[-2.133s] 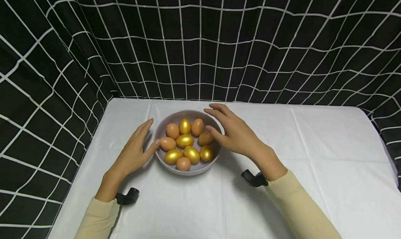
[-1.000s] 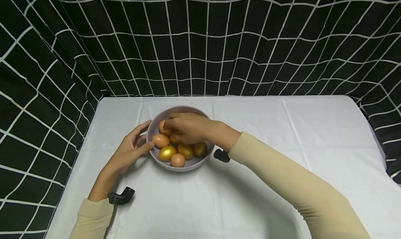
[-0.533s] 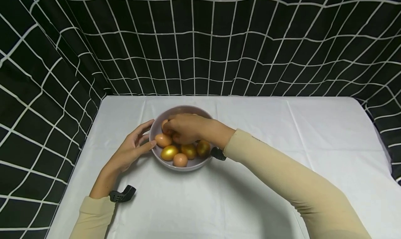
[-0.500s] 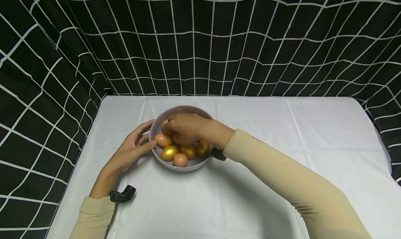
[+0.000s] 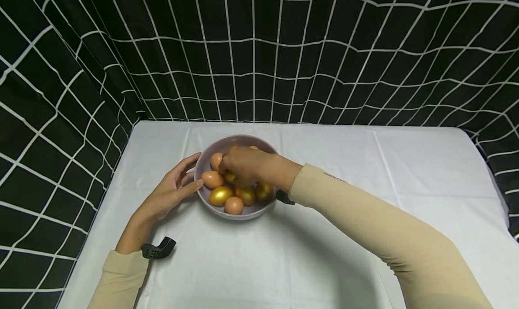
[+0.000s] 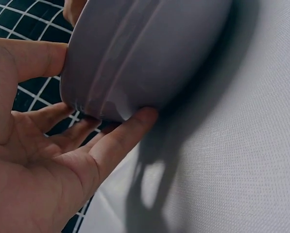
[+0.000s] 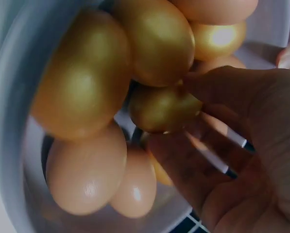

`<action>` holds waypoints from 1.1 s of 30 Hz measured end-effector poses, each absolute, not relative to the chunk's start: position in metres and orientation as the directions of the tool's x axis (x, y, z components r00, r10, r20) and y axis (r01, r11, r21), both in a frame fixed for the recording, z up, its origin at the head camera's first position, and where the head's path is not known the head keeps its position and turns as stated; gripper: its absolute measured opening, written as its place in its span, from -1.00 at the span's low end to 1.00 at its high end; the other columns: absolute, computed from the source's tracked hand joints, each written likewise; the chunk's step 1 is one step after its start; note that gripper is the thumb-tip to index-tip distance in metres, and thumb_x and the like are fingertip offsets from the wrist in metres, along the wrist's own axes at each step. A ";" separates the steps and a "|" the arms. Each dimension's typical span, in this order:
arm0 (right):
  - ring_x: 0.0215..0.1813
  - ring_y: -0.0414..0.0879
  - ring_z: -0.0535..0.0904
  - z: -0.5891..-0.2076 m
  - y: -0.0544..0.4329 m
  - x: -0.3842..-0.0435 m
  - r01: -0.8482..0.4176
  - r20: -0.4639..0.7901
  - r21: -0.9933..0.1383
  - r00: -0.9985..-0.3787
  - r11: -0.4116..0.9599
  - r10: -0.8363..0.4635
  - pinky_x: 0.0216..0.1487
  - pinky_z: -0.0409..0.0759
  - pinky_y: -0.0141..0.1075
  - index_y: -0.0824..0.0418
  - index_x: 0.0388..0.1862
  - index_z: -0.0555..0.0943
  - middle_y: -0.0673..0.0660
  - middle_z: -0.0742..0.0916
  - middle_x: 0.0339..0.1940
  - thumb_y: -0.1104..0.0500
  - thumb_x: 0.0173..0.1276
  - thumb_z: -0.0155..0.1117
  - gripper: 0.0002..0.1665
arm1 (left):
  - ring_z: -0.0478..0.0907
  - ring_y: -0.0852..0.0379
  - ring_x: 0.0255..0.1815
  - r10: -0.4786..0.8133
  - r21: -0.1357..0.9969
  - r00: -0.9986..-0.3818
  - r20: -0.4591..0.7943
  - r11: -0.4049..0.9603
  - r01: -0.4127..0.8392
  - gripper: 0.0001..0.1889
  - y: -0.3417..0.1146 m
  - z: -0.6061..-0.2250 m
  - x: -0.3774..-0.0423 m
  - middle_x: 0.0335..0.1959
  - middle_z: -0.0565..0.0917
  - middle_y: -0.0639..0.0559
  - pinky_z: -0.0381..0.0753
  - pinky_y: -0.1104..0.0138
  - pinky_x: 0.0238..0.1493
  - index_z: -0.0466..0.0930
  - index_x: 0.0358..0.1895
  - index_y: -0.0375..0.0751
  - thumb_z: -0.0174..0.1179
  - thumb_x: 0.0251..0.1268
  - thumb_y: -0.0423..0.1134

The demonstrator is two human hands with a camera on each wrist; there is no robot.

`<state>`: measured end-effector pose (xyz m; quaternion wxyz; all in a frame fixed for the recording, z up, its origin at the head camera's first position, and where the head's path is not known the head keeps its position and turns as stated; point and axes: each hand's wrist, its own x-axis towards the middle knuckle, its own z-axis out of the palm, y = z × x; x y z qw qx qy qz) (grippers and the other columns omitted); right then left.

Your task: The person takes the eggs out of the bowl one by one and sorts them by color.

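A mauve bowl point(image 5: 244, 140) holds several golden eggs point(image 5: 220, 195) and brown eggs point(image 5: 234, 206). My right hand point(image 5: 245, 165) is inside it, and in the right wrist view the thumb and a finger pinch a golden egg point(image 7: 162, 109) among the others. The hand hides part of the bowl's middle and right side in the head view. On the left, my left hand point(image 5: 166, 194) touches the bowl's outer wall point(image 6: 149, 53), its fingers spread and only slightly bent, the thumb at the rim.
A white cloth point(image 5: 227, 259) covers the table under the bowl and stretches far to the right. Black curtains with a white grid point(image 5: 259, 52) stand behind and at the sides. Each wrist wears a small black camera point(image 5: 159, 248).
My right hand has moved from the right rim into the bowl and taken hold of a golden egg. The left hand stays at the bowl's left side. The head view has shifted slightly.
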<state>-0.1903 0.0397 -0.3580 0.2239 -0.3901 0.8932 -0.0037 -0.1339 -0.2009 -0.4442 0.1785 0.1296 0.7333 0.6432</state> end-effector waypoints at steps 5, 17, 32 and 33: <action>0.00 -0.08 0.58 -0.362 0.045 -0.193 -0.712 -0.418 -0.245 -0.535 0.659 -0.734 0.21 0.61 -0.19 -0.01 0.21 0.75 0.06 0.80 -0.14 0.23 0.51 0.30 -0.64 | 0.24 -0.36 0.65 0.420 0.989 -0.902 -0.096 0.140 -0.040 -0.20 -0.200 -0.444 -0.134 0.73 0.10 -0.24 0.66 0.49 0.16 0.01 0.73 -0.10 0.18 0.56 -0.35; 0.00 -0.03 0.58 -0.358 0.049 -0.192 -0.753 -0.350 -0.192 -0.546 0.629 -0.761 0.02 0.65 -0.06 -0.01 0.11 0.69 0.08 0.71 -0.05 0.17 0.48 0.32 -0.74 | 0.24 -0.36 0.65 0.427 0.990 -0.900 -0.088 0.138 -0.031 -0.20 -0.201 -0.445 -0.135 0.73 0.09 -0.23 0.66 0.49 0.17 0.01 0.73 -0.08 0.18 0.57 -0.34; 0.03 -0.01 0.58 -0.339 0.092 -0.194 -0.665 -0.063 -0.480 -0.624 0.572 -0.779 0.17 0.62 -0.12 0.07 0.24 0.69 0.10 0.69 0.06 0.26 0.35 0.35 -0.54 | 0.25 -0.36 0.66 0.417 0.990 -0.905 -0.086 0.141 -0.029 -0.19 -0.200 -0.446 -0.136 0.73 0.10 -0.25 0.61 0.53 0.21 0.01 0.73 -0.09 0.19 0.55 -0.36; 0.01 -0.02 0.57 -0.340 0.096 -0.194 -0.657 -0.048 -0.500 -0.630 0.565 -0.775 0.13 0.62 -0.12 0.07 0.23 0.70 0.10 0.69 0.02 0.24 0.35 0.35 -0.55 | 0.25 -0.36 0.66 0.418 0.990 -0.904 -0.086 0.140 -0.029 -0.19 -0.200 -0.446 -0.135 0.73 0.11 -0.25 0.61 0.53 0.21 0.01 0.73 -0.09 0.20 0.55 -0.36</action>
